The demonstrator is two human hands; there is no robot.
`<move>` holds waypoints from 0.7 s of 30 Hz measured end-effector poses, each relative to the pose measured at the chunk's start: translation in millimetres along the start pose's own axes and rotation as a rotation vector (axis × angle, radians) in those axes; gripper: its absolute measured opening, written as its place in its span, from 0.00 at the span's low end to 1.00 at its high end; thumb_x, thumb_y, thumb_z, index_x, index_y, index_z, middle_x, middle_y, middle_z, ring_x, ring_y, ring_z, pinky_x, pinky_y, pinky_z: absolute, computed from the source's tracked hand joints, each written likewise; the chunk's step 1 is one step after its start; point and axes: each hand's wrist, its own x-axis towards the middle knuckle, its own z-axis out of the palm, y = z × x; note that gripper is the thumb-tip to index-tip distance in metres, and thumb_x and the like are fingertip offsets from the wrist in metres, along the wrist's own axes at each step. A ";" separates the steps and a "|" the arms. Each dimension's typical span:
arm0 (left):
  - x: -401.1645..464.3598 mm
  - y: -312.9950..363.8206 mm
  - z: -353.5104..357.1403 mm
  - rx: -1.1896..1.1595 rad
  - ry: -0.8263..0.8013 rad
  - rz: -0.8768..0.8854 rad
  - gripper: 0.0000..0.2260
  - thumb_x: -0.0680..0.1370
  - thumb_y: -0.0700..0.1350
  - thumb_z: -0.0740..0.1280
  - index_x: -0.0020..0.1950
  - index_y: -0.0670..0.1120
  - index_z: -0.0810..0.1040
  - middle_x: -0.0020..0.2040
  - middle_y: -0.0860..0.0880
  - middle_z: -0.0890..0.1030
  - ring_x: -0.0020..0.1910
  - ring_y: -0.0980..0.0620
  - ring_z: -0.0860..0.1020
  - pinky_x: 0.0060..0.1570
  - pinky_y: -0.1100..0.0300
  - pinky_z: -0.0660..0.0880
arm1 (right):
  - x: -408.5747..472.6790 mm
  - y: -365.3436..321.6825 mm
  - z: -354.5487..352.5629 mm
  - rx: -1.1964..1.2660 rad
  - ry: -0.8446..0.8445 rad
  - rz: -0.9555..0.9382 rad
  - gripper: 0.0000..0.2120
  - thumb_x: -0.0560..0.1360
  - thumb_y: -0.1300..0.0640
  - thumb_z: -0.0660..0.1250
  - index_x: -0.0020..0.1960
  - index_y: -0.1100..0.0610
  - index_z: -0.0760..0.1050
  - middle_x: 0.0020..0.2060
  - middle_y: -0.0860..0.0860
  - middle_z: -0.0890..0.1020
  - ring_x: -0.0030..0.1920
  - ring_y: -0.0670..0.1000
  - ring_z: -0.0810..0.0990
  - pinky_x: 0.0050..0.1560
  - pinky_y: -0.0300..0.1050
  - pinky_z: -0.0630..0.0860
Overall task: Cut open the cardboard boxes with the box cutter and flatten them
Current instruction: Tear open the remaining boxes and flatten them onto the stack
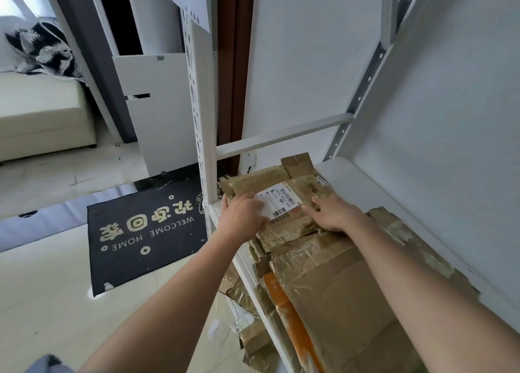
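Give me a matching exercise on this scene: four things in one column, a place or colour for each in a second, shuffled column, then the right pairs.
Things:
1. shipping label
2. doormat
3. orange strip
4. left hand

Places or colours:
A. black, with pale lettering, on the floor
B. on the near cardboard, along its left side
C. white, on the small flattened box between the hands
D. pressed on the small box's left edge, by the white shelf post

Pairs: 1-C, 2-A, 3-B, 4-D
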 end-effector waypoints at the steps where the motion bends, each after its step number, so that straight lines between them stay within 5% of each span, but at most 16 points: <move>1: -3.6 3.3 -2.7 -0.015 0.038 0.010 0.19 0.80 0.54 0.65 0.69 0.51 0.74 0.76 0.48 0.66 0.76 0.47 0.61 0.74 0.39 0.41 | -6.9 1.5 0.2 0.025 0.059 0.003 0.31 0.80 0.33 0.47 0.77 0.49 0.61 0.77 0.56 0.61 0.75 0.59 0.63 0.74 0.65 0.57; 7: -39.6 37.5 -23.7 0.008 0.134 0.107 0.22 0.83 0.53 0.60 0.76 0.52 0.66 0.79 0.48 0.59 0.79 0.48 0.52 0.74 0.40 0.40 | -68.0 2.3 2.9 0.054 0.353 -0.028 0.24 0.82 0.39 0.47 0.76 0.45 0.61 0.75 0.56 0.64 0.77 0.59 0.58 0.74 0.68 0.47; 13: -121.6 92.5 -25.7 0.038 0.242 0.322 0.25 0.83 0.54 0.60 0.78 0.51 0.60 0.81 0.48 0.53 0.80 0.48 0.47 0.74 0.44 0.38 | -174.9 29.4 29.4 0.065 0.505 0.072 0.27 0.82 0.38 0.46 0.79 0.44 0.50 0.79 0.58 0.54 0.79 0.62 0.47 0.74 0.68 0.41; 21: -243.9 189.4 21.0 0.101 0.064 0.564 0.26 0.83 0.55 0.58 0.79 0.52 0.57 0.81 0.49 0.51 0.80 0.48 0.46 0.75 0.42 0.40 | -349.4 101.3 112.4 0.179 0.467 0.335 0.28 0.82 0.38 0.47 0.80 0.45 0.49 0.79 0.59 0.53 0.79 0.62 0.47 0.74 0.68 0.42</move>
